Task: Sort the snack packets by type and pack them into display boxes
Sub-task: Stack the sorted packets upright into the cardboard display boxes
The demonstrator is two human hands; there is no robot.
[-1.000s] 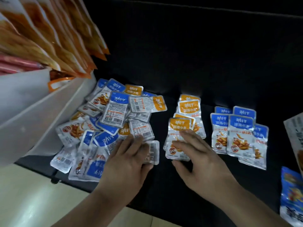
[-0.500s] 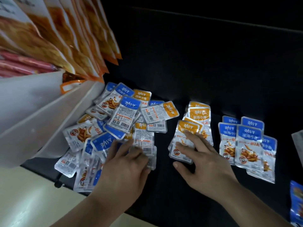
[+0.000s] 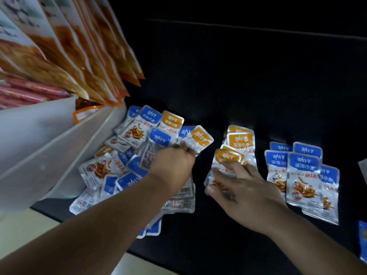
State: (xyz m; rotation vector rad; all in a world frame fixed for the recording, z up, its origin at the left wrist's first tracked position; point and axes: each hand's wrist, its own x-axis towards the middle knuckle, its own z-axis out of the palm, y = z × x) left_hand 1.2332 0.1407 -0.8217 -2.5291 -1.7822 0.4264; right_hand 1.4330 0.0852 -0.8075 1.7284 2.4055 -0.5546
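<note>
Packets lie in a mixed pile [image 3: 111, 169] beside a box [image 3: 39, 135]. The left hand [image 3: 172, 165] pinches 1 orange packet [image 3: 201, 138] by its lower edge, long axis diagonal, header up-right. It looks light, limp and slick, so an edge seam seems the best hold. The right hand [image 3: 244, 191], fingers spread, rests on the orange stack [image 3: 240, 141]. The blue stack [image 3: 303, 175] lies rightmost.

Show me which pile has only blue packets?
The pile farthest right, beside the right hand. The middle pile under that hand's fingers is all orange, and the big heap on the left mixes both colours.
</note>
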